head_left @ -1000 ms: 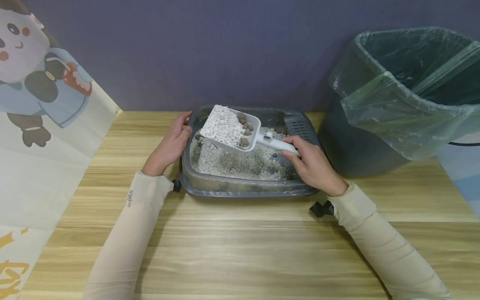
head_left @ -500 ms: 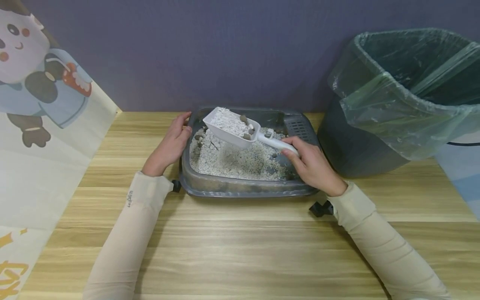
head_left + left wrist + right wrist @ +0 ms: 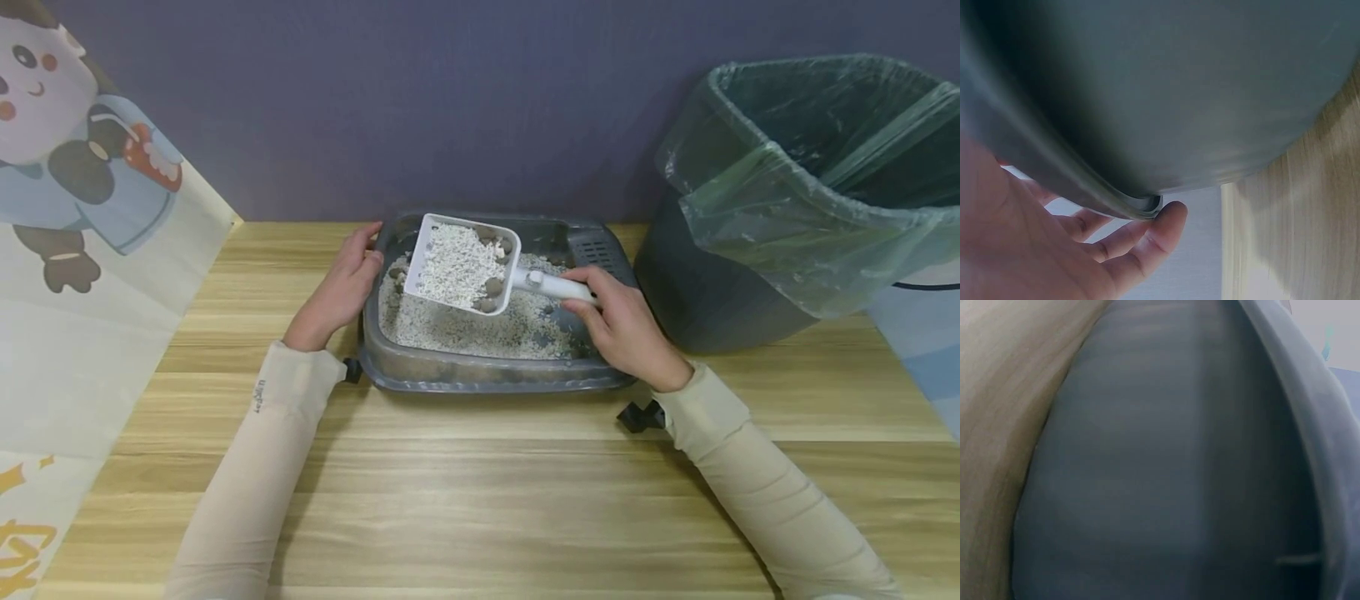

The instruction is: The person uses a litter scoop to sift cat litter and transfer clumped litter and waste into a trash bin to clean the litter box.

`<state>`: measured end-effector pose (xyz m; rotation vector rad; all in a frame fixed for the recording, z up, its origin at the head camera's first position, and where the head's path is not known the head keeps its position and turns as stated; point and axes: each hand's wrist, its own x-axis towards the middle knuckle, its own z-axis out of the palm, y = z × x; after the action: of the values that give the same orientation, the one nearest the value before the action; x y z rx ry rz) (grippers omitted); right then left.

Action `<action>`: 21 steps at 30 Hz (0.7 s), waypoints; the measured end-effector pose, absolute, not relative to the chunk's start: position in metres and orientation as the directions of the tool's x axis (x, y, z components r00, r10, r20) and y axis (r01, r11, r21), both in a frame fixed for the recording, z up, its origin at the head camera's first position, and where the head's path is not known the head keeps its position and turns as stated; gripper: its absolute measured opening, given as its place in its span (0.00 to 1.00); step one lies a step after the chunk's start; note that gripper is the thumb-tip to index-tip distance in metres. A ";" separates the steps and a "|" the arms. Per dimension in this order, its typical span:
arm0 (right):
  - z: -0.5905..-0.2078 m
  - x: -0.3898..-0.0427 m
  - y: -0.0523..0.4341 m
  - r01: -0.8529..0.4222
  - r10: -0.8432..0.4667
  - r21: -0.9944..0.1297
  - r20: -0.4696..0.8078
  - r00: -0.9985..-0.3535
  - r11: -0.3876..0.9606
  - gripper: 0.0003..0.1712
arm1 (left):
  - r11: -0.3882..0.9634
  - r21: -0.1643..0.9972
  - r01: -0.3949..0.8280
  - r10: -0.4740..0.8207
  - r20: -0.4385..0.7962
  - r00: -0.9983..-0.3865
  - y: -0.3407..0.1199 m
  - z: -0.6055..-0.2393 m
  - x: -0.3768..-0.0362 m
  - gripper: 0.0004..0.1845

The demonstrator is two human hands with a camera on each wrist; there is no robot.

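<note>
- We take the grey litter tray as our landmark; it sits on the wooden table, close to the back wall.
- Our left hand rests against the tray's left rim. From the left wrist view the fingers lie fairly straight along the lip rather than curling round it, so we read it as relaxed, steadying and not gripping.
- Our right hand is at the tray's right side, fingers and thumb closed round the handle of the white scoop.
- The scoop hangs just above the litter, over the tray's left half. Its bowl carries pale granules, with several brown clumps gathered at the handle end.
- The right wrist view shows only the tray's grey wall and a strip of table, so it tells us nothing more about that grip.
- The bin with its green liner stands just right of the tray, its mouth well above the tray's rim.
- We judge the step in hand to be sifting: the load is lifted, but plenty of loose litter remains among the clumps.
- The next move, as we see it, calls for keeping the bowl level and over the tray until only clumps are left; carrying it rightward would then need a clear lift to pass the bin's rim.
</note>
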<state>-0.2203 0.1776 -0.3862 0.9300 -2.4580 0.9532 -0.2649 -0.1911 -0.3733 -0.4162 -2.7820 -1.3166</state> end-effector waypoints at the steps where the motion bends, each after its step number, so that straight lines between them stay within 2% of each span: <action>1: -0.386 -0.220 0.178 -0.680 -0.446 -0.472 0.519 -0.729 0.561 0.19 | 0.605 0.754 0.256 0.225 0.147 -0.963 -0.191 -0.373 -0.265 0.28; 11: -0.386 -0.219 0.177 -0.653 -0.375 -0.485 0.553 -0.744 0.581 0.19 | 0.611 0.747 0.263 0.229 0.152 -0.962 -0.192 -0.371 -0.265 0.28; 21: -0.385 -0.218 0.177 -0.615 -0.354 -0.535 0.515 -0.781 0.579 0.18 | 0.602 0.757 0.256 0.224 0.149 -0.963 -0.191 -0.373 -0.263 0.28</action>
<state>-0.2177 0.1772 -0.3854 0.7869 -2.4609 1.0304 -0.2635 -0.1914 -0.3727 -0.4162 -2.7766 -1.3213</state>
